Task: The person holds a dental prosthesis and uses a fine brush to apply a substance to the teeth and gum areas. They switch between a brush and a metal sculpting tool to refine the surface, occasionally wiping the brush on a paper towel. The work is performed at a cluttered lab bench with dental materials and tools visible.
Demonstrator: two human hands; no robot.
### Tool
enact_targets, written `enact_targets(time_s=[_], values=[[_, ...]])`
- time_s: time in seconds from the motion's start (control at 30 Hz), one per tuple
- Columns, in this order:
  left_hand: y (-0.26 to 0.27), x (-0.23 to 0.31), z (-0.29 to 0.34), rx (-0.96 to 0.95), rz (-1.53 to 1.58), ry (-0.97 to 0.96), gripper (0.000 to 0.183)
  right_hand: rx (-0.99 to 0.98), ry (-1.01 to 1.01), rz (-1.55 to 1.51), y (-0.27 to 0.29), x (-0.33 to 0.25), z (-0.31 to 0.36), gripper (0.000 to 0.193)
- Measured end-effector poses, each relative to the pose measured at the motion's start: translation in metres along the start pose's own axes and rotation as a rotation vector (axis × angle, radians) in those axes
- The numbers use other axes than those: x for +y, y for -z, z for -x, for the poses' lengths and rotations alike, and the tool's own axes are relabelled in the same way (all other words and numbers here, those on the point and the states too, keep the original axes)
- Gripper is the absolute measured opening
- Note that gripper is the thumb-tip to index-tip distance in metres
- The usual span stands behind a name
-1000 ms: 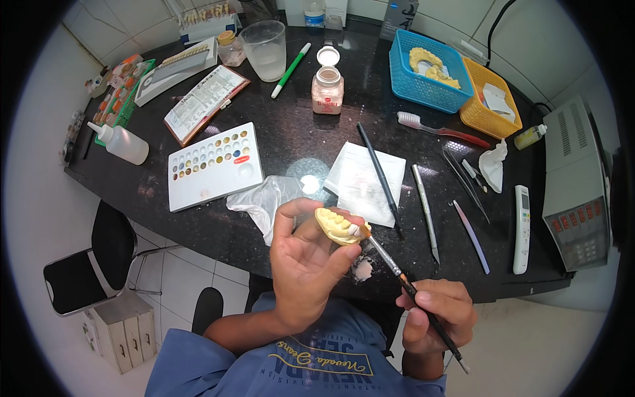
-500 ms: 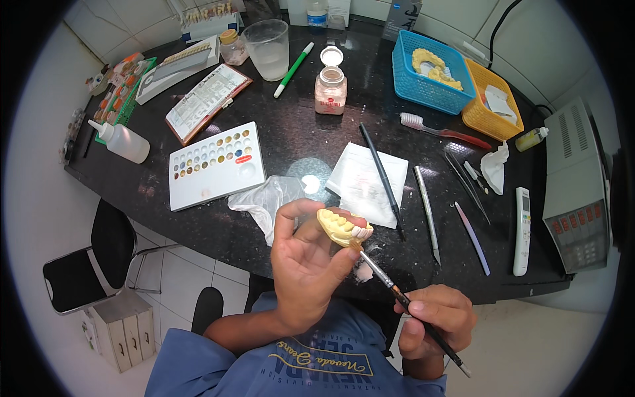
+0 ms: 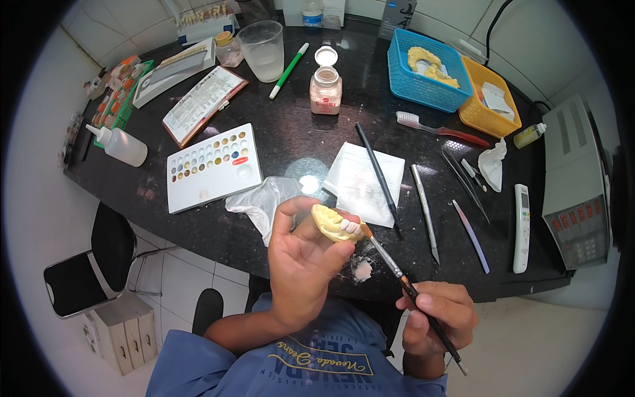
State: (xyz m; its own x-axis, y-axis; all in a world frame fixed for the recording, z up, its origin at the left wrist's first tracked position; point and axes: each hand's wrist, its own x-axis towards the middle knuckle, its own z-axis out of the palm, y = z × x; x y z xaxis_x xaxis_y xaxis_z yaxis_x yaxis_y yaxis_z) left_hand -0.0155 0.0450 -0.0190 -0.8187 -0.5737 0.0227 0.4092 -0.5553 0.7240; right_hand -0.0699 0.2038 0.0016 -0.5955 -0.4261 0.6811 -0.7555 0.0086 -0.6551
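Observation:
A yellow dental cast [image 3: 328, 225] with whitish front teeth and a bit of pink is pinched between the fingers and thumb of my left hand [image 3: 299, 261]. It is held up in front of the counter's near edge. My right hand [image 3: 439, 317] grips a black-handled paintbrush [image 3: 401, 275] with a metal ferrule. The brush's brown bristles touch the cast beside the whitish teeth. Below the cast, a small heap of pale pink powder [image 3: 362, 269] lies on the dark counter.
A white palette [image 3: 205, 188], crumpled clear plastic [image 3: 258, 202] and white paper [image 3: 360, 198] with a black brush [image 3: 377, 172] lie beyond my hands. An open jar of pink powder [image 3: 326, 99] stands behind. At right are a carving knife [image 3: 424, 212], tweezers [image 3: 468, 188] and a remote [image 3: 522, 231].
My left hand has turned the cast so its whitish teeth face more toward me. The brush tip has moved from the cast's lower edge up beside those teeth.

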Motion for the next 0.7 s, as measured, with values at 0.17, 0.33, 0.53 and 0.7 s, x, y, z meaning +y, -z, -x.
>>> enact_targets(time_s=[0.17, 0.33, 0.53, 0.7], values=[[0.0031, -0.0015, -0.001, -0.022, 0.046, 0.003, 0.054, -0.069, 0.04, -0.028, -0.0014, 0.0034, -0.0044, 0.019], [0.0046, 0.0006, -0.0016, -0.002, 0.075, 0.042, 0.053, -0.038, 0.021, -0.048, 0.001, 0.0014, -0.0012, 0.019], [0.0014, 0.0046, -0.0004, 0.025, 0.113, 0.073, 0.051, -0.028, 0.028, -0.008, -0.0035, 0.0055, -0.0035, 0.019], [0.0034, 0.0046, -0.0011, 0.009, 0.069, 0.087, 0.058, -0.048, 0.028, -0.064, -0.0003, 0.0021, -0.0036, 0.019]])
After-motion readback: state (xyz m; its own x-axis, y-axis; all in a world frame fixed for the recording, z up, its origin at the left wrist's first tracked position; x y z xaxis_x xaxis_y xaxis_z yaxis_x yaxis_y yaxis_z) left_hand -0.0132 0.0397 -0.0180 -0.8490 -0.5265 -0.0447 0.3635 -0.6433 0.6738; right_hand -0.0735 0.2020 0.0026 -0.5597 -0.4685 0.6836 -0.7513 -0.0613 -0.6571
